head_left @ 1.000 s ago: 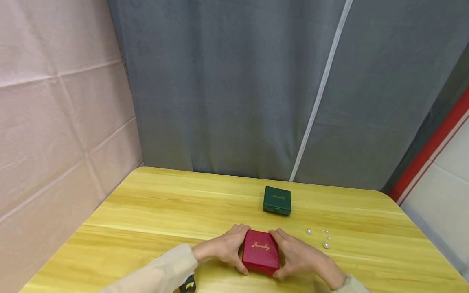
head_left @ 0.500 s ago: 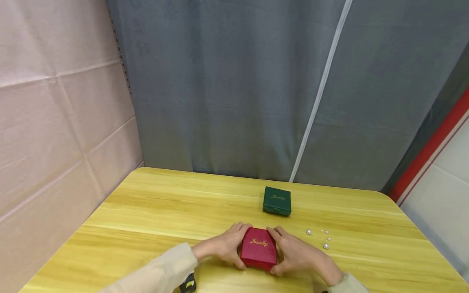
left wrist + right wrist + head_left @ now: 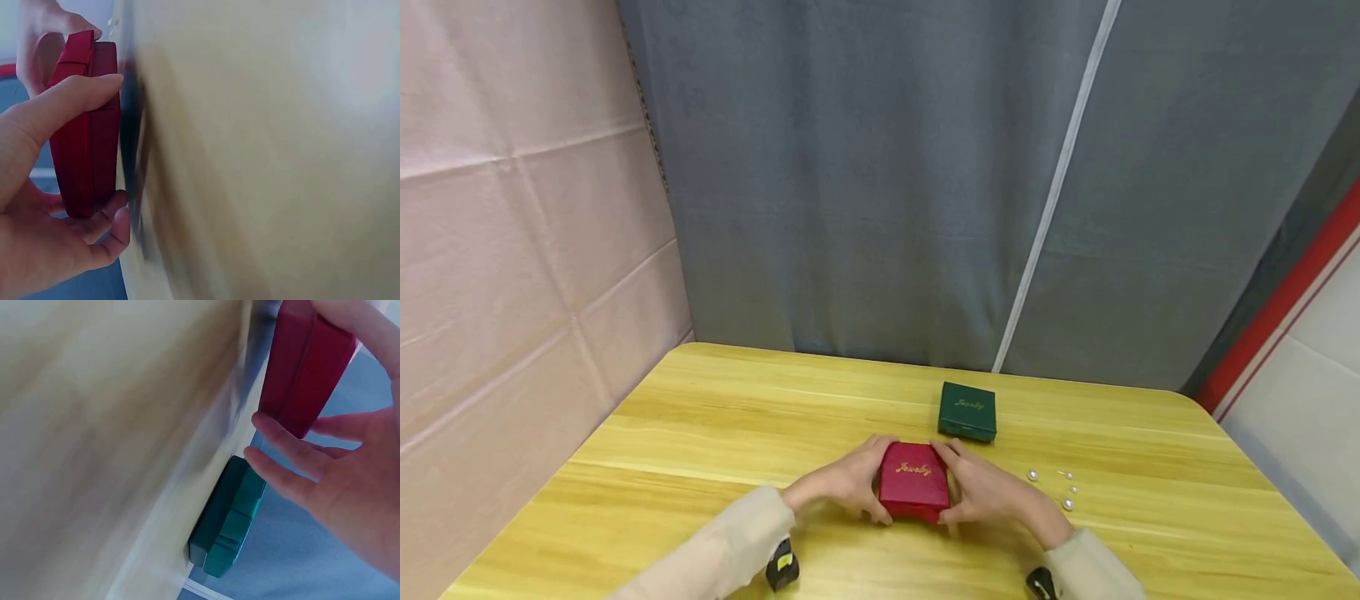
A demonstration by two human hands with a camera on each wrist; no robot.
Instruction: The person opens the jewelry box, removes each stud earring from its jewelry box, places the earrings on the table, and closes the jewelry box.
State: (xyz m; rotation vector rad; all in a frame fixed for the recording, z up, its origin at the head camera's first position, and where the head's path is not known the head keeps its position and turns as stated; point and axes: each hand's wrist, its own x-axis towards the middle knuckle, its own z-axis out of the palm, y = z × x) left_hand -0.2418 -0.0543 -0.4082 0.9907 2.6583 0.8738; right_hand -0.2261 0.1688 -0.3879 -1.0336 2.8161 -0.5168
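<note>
Between both hands is a red jewelry box (image 3: 914,479) with gold lettering on its closed lid. My left hand (image 3: 852,479) grips its left side, thumb at the near edge and fingers at the far corner. The right hand (image 3: 988,490) holds the opposite side in the same way. Both wrist views show the red box (image 3: 81,150) slightly off the table, thumbs and fingertips on its sides. Just beyond it, a closed green jewelry box (image 3: 967,411) with similar lettering lies on the table; the right wrist view shows this green box (image 3: 228,519) near the right fingers.
Several pearl earrings (image 3: 1067,504) lie on the yellow wooden table (image 3: 737,417), to the right of the right hand. A grey curtain (image 3: 880,183) hangs behind the table, and a pale cloth wall (image 3: 527,233) stands at the left.
Both hands have carried the red box away from the near edge and a little to the left, closer to the green box. The green box and earrings have stayed put.
</note>
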